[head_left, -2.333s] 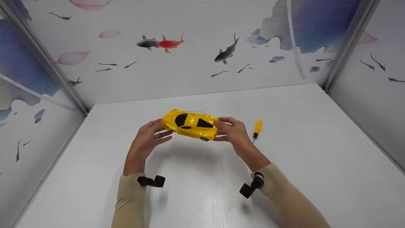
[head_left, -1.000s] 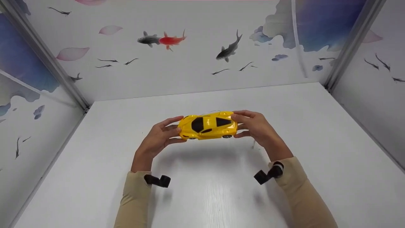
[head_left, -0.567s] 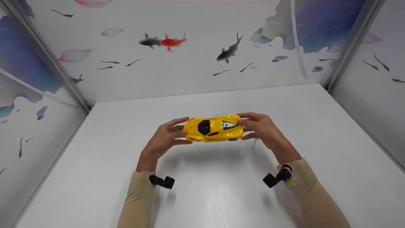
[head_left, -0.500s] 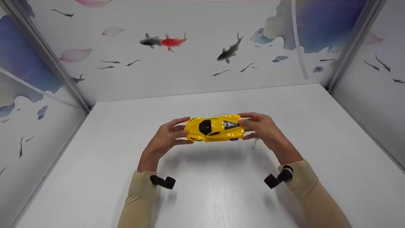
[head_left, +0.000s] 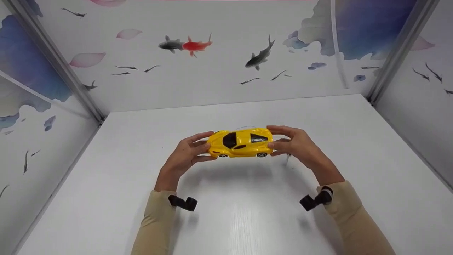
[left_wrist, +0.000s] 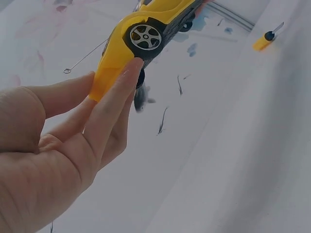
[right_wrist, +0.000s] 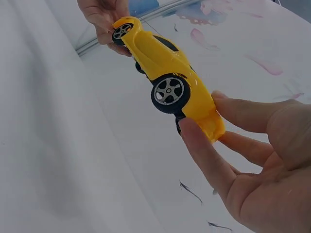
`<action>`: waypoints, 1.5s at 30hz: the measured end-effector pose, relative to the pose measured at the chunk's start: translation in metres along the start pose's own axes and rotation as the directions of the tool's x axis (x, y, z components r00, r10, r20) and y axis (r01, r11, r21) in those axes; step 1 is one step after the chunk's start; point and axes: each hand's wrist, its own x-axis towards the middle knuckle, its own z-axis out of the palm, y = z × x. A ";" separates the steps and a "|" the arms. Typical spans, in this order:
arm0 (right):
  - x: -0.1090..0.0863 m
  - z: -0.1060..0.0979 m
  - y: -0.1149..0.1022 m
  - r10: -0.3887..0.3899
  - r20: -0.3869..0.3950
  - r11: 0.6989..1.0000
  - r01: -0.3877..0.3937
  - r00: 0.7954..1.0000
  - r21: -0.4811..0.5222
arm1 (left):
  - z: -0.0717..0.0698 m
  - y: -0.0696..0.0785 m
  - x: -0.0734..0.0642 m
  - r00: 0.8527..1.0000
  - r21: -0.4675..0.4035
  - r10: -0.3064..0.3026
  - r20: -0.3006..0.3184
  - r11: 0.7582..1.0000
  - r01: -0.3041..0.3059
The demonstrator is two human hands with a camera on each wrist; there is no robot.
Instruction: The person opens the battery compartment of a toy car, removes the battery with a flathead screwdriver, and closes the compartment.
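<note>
A yellow toy car with dark windows is held up level above the table between both hands, its near side wheels showing in the head view. My left hand grips the front end, thumb on top and fingers around and below, as the left wrist view also shows with the car's wheel close to a fingertip. At the rear end my right hand pinches the car between thumb and fingers; in the right wrist view the thumb lies at the tail of the toy car. A thin wire antenna sticks out from it.
A screwdriver with a yellow handle lies on the white table; in the head view the right hand covers most of it, leaving the metal shaft. Panels painted with fish enclose the table at the back and sides.
Both hands have carried the toy car rightward, over the screwdriver's handle in the head view. Most recently the car has rolled slightly, bringing its near wheels into fuller sight.
</note>
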 end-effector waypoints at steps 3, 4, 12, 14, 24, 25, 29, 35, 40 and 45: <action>-0.001 -0.002 -0.002 -0.031 0.030 0.999 0.031 0.999 -0.019 | 0.000 0.001 0.000 1.000 -0.036 -0.006 -0.008 0.999 0.005; -0.002 -0.003 -0.002 -0.035 0.037 0.999 0.037 0.999 -0.031 | 0.000 0.001 0.000 1.000 -0.046 -0.007 -0.007 0.999 0.007; -0.004 0.000 -0.006 -0.033 0.026 0.988 0.036 0.999 -0.150 | 0.000 -0.002 0.002 1.000 -0.039 -0.019 -0.012 0.999 0.019; -0.004 0.000 -0.006 -0.030 0.021 0.987 0.033 0.999 -0.157 | 0.000 -0.003 0.002 1.000 -0.016 -0.011 -0.011 1.000 0.011; -0.005 -0.008 -0.003 -0.006 0.033 0.987 0.011 0.999 -0.160 | -0.003 -0.004 0.001 0.994 0.091 0.076 0.073 0.992 -0.082; -0.005 -0.009 -0.002 -0.004 0.034 0.987 0.009 0.999 -0.162 | -0.003 -0.004 0.002 0.993 0.104 0.081 0.083 0.991 -0.090; -0.005 -0.012 -0.001 0.008 0.035 0.986 -0.002 0.999 -0.164 | -0.004 -0.006 0.003 0.989 0.141 0.092 0.112 0.984 -0.108; -0.007 -0.013 0.001 0.029 0.022 0.989 -0.026 0.999 -0.144 | -0.003 -0.005 0.002 0.989 0.195 0.078 0.129 0.975 -0.102; -0.006 -0.015 0.003 0.030 0.008 0.992 -0.029 1.000 -0.123 | 0.000 -0.004 0.003 0.993 0.275 0.057 0.100 0.958 -0.082; -0.005 -0.015 0.004 0.033 0.006 0.993 -0.032 0.999 -0.116 | 0.002 -0.004 0.002 0.996 0.325 0.042 0.083 0.943 -0.067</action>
